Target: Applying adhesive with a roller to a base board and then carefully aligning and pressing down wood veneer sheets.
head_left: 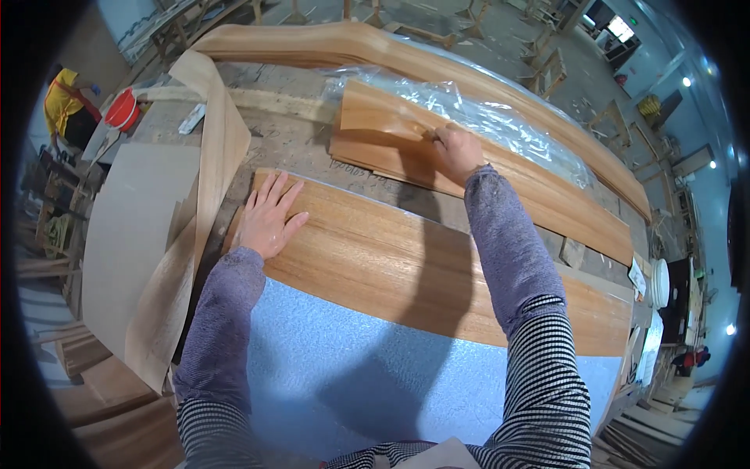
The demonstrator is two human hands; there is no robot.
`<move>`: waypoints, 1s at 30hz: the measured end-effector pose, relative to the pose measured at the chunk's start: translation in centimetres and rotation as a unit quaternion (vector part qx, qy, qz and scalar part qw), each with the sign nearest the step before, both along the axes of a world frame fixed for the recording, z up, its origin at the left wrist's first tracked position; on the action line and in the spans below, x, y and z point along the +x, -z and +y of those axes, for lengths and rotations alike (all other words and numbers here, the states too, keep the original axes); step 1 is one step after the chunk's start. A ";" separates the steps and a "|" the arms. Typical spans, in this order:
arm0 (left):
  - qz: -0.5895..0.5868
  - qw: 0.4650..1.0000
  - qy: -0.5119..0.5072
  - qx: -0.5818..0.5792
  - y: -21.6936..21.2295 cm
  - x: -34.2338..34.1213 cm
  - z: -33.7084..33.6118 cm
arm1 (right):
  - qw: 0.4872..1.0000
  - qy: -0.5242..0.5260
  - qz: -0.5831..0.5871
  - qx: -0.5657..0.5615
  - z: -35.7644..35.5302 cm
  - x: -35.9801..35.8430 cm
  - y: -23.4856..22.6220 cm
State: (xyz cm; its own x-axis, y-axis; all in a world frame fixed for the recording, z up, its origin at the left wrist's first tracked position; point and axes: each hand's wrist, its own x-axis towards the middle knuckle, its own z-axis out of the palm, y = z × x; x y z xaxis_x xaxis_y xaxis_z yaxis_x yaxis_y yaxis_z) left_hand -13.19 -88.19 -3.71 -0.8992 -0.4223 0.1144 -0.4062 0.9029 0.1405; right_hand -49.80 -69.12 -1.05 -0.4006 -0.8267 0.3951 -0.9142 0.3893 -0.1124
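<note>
My left hand (269,219) lies flat with fingers spread on the left end of a brown wood veneer sheet (375,258). That sheet covers the far part of a board with a wet-looking light-blue surface (312,352). Farther off, the fingers of my right hand (459,148) are closed on the upper sheet of a veneer stack (383,129). The sheet bulges and creases beside my fingertips. Both forearms wear purple sleeve covers over striped sleeves.
Clear plastic film (500,117) lies behind the stack, with a long veneer strip (312,43) beyond. Another strip (215,156) bends down the left side over a grey board (141,211). A red bucket (123,111) and a person in yellow (62,102) are at far left.
</note>
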 end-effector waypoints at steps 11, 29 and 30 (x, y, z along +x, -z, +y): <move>0.179 0.931 0.057 0.314 -8.5 -12.1 13.6 | 0.975 0.030 0.126 -0.182 10.2 5.4 -10.7; 0.596 0.554 -0.009 0.581 -35.9 0.7 24.0 | 0.246 0.109 -0.624 -0.734 50.5 2.3 1.8; 0.638 0.565 -0.052 0.521 -38.9 3.2 26.5 | 0.252 0.144 -0.628 -0.722 50.0 1.4 1.7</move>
State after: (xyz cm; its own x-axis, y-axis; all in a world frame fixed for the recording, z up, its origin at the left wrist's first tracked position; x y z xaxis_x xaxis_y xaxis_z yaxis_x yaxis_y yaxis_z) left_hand -10.00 -61.64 35.23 -0.3299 -0.9010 0.2815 0.5813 0.0411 0.8127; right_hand -48.37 -19.09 -2.75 -0.9206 -0.0496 -0.3873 0.2387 -0.8565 -0.4577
